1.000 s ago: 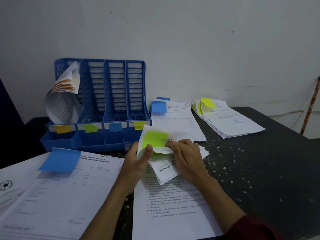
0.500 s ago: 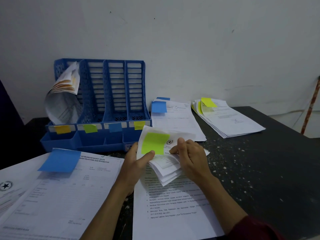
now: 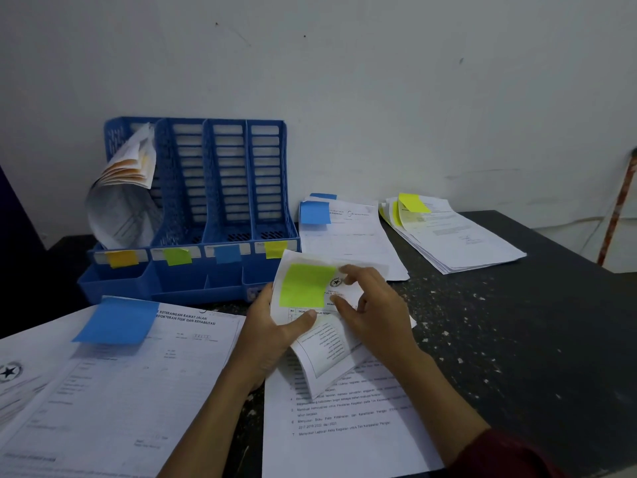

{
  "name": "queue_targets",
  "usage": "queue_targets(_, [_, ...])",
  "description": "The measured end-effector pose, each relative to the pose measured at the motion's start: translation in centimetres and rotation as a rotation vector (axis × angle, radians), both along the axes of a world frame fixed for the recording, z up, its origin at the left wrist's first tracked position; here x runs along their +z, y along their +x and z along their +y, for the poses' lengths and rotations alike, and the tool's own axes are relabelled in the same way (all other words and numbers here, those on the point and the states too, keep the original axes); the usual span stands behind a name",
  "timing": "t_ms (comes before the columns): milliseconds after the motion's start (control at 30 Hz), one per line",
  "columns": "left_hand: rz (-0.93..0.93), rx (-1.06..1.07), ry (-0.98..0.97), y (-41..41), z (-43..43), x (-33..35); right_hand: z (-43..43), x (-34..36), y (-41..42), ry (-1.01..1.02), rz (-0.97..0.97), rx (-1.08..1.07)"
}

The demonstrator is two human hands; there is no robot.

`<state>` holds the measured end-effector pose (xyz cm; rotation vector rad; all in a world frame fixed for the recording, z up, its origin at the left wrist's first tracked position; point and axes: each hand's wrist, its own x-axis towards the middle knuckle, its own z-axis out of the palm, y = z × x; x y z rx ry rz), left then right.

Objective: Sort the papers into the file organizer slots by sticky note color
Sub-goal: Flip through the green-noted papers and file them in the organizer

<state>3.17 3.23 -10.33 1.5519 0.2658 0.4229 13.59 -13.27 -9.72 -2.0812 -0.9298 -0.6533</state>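
Note:
A blue file organizer (image 3: pixel 220 188) stands against the wall, its slots labelled with orange (image 3: pixel 122 258), green (image 3: pixel 177 256), blue (image 3: pixel 227 253) and yellow (image 3: pixel 275 249) sticky notes. Curled papers (image 3: pixel 120 201) fill the orange slot. My left hand (image 3: pixel 269 336) grips a bent stack of papers with a green sticky note (image 3: pixel 305 285), thumb on top. My right hand (image 3: pixel 374 313) holds the stack's right side, fingers curled at its top edge.
A pile with a blue note (image 3: pixel 117 320) lies at the near left. Under my hands lies a printed sheet (image 3: pixel 344 429). A blue-noted pile (image 3: pixel 348 232) and a yellow-noted pile (image 3: pixel 448 229) lie at the back on the dark speckled table (image 3: pixel 517 339).
The green-noted stack has been bent further and raised upright between my hands. My right fingers moved up to its top edge.

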Motion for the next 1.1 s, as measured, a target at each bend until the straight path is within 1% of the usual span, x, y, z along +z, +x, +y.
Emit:
queue_targets(100, [-0.004, -0.001, 0.002, 0.0, -0.1, 0.0, 0.2, -0.4, 0.3, -0.067, -0.011, -0.035])
queue_targets(200, [-0.003, -0.005, 0.011, 0.0, 0.0, -0.1, 0.2, -0.6, 0.5, -0.077, -0.024, -0.055])
queue_targets(400, [-0.019, -0.017, -0.004, -0.1, -0.1, 0.2, 0.2, -0.2, 0.2, 0.04, -0.084, -0.043])
queue_targets(567, [-0.035, -0.04, -0.039, -0.5, -0.4, 0.7, 0.4, 0.1, 0.0, 0.206, -0.035, 0.003])
queue_targets(667, [-0.05, -0.043, -0.061, -0.6, -0.6, 1.0, 0.5, 0.0, 0.2, 0.169, -0.181, -0.094])
queue_targets(733, [-0.065, -0.055, -0.082, -0.6, -0.7, 1.2, 0.5, 0.2, 0.3, 0.174, -0.22, -0.15])
queue_targets(800, [-0.082, -0.063, -0.103, -0.7, -0.7, 1.3, 0.4, 0.2, 0.4, 0.209, -0.191, -0.101])
queue_targets(933, [-0.112, -0.048, -0.082, -0.8, -0.7, 1.4, 0.5, 0.5, 0.2, 0.241, -0.099, 0.012])
queue_targets(1067, [-0.129, -0.026, -0.035, -0.8, -0.8, 1.6, 0.6, 0.1, -0.1, 0.25, 0.079, 0.01])
queue_targets(1100, [-0.128, -0.028, -0.034, -0.8, -0.8, 1.6, 0.6, 0.0, 0.0, 0.235, 0.098, 0.01])
